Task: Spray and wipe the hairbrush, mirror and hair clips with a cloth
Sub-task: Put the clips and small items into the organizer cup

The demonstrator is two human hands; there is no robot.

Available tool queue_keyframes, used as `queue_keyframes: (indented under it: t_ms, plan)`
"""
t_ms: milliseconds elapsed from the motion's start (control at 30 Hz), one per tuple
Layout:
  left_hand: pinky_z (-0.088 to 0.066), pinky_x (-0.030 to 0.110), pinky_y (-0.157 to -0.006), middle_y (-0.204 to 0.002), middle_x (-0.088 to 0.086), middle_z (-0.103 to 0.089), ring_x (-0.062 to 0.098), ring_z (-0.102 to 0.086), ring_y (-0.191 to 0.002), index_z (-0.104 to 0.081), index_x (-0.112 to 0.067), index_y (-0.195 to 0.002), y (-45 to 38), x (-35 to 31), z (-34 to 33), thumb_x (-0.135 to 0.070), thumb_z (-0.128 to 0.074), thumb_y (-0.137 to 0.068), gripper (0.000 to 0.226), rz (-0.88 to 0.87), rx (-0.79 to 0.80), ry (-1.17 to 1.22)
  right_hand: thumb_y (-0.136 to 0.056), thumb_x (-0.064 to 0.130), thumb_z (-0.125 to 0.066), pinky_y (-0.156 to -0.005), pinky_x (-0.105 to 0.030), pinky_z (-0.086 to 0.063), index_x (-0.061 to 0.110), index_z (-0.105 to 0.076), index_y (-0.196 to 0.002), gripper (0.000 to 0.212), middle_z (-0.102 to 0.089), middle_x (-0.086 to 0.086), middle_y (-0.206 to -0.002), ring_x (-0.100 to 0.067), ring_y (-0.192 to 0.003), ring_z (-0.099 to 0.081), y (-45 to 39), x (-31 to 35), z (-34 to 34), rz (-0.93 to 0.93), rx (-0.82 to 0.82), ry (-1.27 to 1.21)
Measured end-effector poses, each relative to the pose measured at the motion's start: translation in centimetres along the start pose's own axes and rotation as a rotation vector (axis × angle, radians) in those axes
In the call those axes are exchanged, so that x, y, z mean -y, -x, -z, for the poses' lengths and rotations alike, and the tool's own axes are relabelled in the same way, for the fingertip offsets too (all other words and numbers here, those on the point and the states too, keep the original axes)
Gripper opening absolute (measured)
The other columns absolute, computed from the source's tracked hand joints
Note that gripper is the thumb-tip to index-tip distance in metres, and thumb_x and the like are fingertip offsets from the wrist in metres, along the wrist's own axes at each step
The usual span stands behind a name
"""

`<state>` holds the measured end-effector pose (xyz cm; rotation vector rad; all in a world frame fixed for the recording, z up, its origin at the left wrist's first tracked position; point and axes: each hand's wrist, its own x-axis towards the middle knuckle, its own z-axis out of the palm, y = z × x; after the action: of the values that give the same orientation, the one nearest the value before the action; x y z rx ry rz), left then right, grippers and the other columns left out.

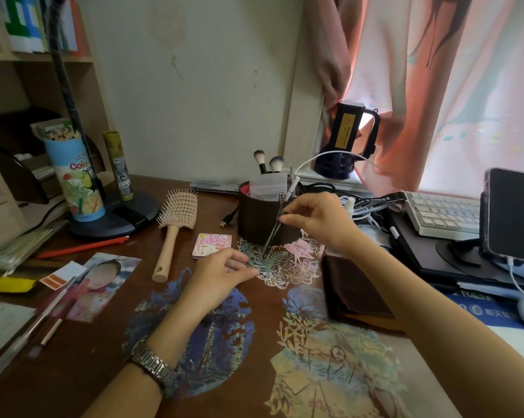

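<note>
My right hand (pixel 315 220) pinches the upper end of a long thin metal hair clip (pixel 273 230), which slants down in front of the dark round organizer (pixel 254 218). My left hand (pixel 221 273) hovers low over the desk with relaxed fingers, its fingertips close to the clip's lower tip. A beige vented hairbrush (pixel 173 227) lies bristles up to the left. The small square pink compact mirror (pixel 212 245) lies shut beside it. A small white spray bottle (pixel 349 205) shows just behind my right hand. No cloth is visible.
Makeup brushes (pixel 268 164) stand in the organizer. A desk lamp base (pixel 116 215), a pencil tube (pixel 73 179), a red pen (pixel 82 246) and a photo (pixel 104 285) sit left. A brown box (pixel 354 291), a keyboard (pixel 442 214) and a phone on a stand (pixel 509 214) are right.
</note>
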<state>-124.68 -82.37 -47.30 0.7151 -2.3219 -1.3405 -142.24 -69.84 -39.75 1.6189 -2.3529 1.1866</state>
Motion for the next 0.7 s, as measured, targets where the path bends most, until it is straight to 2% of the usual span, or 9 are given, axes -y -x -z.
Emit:
queue_keyframes:
  t_ms: [100, 267, 467, 633, 700]
  plan:
    - [-0.049, 0.017, -0.073, -0.092, -0.009, -0.066, 0.006, -0.062, -0.086, -0.067, -0.02, -0.102, 0.0, 0.1, -0.2, -0.034, -0.073, -0.081, 0.026, 0.011, 0.006, -0.019, -0.08, 0.018, -0.074, -0.065, -0.007, -0.048, 0.009, -0.073, -0.092, 0.015, -0.068, 0.002, -0.077, 0.002, -0.068, -0.062, -1.5, 0.3, 1.6, 0.037, -0.014, 0.06]
    - [-0.048, 0.015, -0.07, -0.09, -0.01, -0.066, 0.005, -0.063, -0.083, -0.068, -0.02, -0.099, -0.1, 0.1, -0.3, -0.034, -0.073, -0.081, 0.023, 0.002, 0.001, -0.058, -0.08, 0.017, -0.074, -0.067, -0.017, -0.053, 0.005, -0.073, -0.092, 0.016, -0.071, -0.006, -0.079, -0.015, -0.07, -0.067, -4.0, 0.8, 3.2, 0.085, -0.08, 0.125]
    - [-0.051, 0.017, -0.073, -0.088, -0.01, -0.067, 0.005, -0.064, -0.083, -0.069, -0.021, -0.097, -0.3, 0.2, -0.1, -0.033, -0.074, -0.08, 0.021, 0.017, -0.005, -0.039, -0.082, 0.017, -0.072, -0.066, -0.007, -0.046, 0.004, -0.072, -0.096, 0.019, -0.071, -0.006, -0.086, -0.007, -0.07, -0.063, -6.0, 1.4, 3.7, 0.12, -0.11, 0.17]
    - [-0.052, 0.019, -0.075, -0.088, -0.01, -0.068, 0.005, -0.064, -0.084, -0.069, -0.021, -0.097, -0.4, 0.2, 0.0, -0.033, -0.074, -0.08, 0.021, 0.012, -0.016, -0.04, -0.082, 0.015, -0.072, -0.074, -0.028, -0.055, 0.003, -0.073, -0.095, 0.017, -0.072, -0.011, -0.087, -0.019, -0.075, -0.066, -6.9, 1.7, 3.5, 0.173, -0.107, 0.221]
    - [-0.051, 0.017, -0.073, -0.089, -0.009, -0.068, 0.005, -0.064, -0.084, -0.069, -0.021, -0.097, -0.4, 0.1, 0.0, -0.033, -0.073, -0.081, 0.021, 0.009, -0.017, -0.031, -0.082, 0.015, -0.072, -0.075, -0.027, -0.054, 0.003, -0.073, -0.096, 0.018, -0.072, -0.011, -0.089, -0.018, -0.075, -0.065, -7.1, 1.6, 3.1, 0.18, -0.09, 0.236]
